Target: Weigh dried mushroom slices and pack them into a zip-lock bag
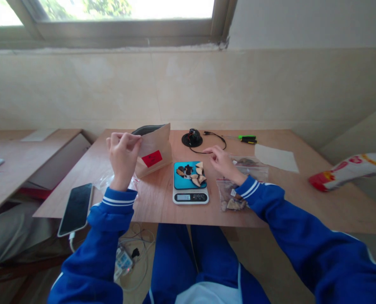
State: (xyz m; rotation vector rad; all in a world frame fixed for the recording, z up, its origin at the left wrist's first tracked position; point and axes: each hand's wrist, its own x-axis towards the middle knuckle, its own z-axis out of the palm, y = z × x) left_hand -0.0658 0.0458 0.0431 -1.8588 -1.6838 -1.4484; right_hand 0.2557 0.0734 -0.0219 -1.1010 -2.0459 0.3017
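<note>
At the upper edge of a brown paper bag with a red label, my left hand is closed in a pinch. The bag stands tilted, its mouth partly hidden. My right hand hovers right of the kitchen scale, index finger stretched toward the left and other fingers loosely bent, with nothing visible in it. On the scale's blue plate lie pale wedge-shaped slices and dark dried pieces. Clear zip bags with dried pieces lie below my right wrist.
A black round device with a cable stands behind the scale. Green-handled tools and a white sheet lie back right. A red-and-white package is at far right. A charging phone overhangs the front left edge, near crumpled clear plastic.
</note>
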